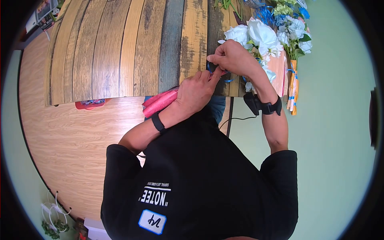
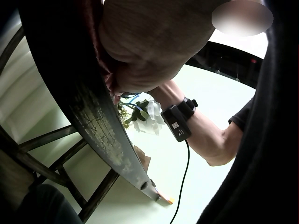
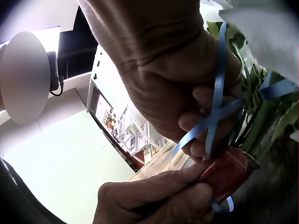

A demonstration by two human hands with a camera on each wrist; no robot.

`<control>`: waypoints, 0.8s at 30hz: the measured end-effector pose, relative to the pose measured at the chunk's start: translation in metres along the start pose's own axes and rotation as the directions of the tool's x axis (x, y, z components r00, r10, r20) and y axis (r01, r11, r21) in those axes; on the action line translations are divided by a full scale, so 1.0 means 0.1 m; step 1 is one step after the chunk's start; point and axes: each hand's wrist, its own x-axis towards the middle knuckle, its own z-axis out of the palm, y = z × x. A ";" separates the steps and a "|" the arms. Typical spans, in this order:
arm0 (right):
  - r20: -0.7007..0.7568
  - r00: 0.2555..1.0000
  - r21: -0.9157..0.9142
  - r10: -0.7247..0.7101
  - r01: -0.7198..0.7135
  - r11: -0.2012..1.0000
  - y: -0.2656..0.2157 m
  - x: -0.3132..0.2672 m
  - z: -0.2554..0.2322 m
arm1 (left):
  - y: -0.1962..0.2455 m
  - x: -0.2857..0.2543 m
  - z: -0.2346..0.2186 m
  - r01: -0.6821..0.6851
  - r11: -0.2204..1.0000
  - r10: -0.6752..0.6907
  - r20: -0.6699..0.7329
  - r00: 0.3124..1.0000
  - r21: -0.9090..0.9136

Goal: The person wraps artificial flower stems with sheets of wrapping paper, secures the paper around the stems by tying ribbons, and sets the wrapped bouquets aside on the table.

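My left hand (image 1: 195, 92) grips red wrap (image 1: 161, 103), near edge; right hand (image 1: 237, 59) pinches blue ribbon (image 3: 218, 84). My shirt (image 1: 216, 172) reads "NOTEE".

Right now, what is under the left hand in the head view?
Red wrapping sticks out from beneath the left hand; whatever lies directly under the palm is covered there.

My head view: desk (image 1: 108, 52) ahead of the person. Left hand (image 1: 196, 92) over the wrap (image 1: 161, 102), whose left end sticks out past the desk's near edge. Right hand (image 1: 236, 58) just beyond and right of it. Flowers (image 1: 262, 36) behind and right of that, bouquet (image 1: 294, 78) farther right. Tub (image 1: 92, 105) below near edge, left side. Right wrist cam: I see ribbon (image 3: 218, 84) crossing in front of the right hand.
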 end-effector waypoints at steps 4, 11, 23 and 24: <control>-0.036 0.999 0.072 0.012 -0.009 0.997 0.02 -0.01 0.04 | 0.01 0.01 0.00 0.037 0.999 -0.037 -0.028 0.999 -0.007; -0.139 0.990 0.251 0.007 0.029 0.968 -0.17 -0.22 0.04 | 0.04 0.07 -0.03 0.177 0.974 -0.189 -0.075 0.979 -0.142; -0.359 0.931 0.487 0.070 0.122 0.865 -0.22 -0.87 0.50 | -0.03 0.09 -0.05 0.278 0.890 -0.311 -0.036 0.950 -0.362; -0.386 0.919 0.469 0.084 0.117 0.876 -0.22 -0.91 0.54 | -0.04 0.09 -0.05 0.273 0.892 -0.306 -0.036 0.951 -0.361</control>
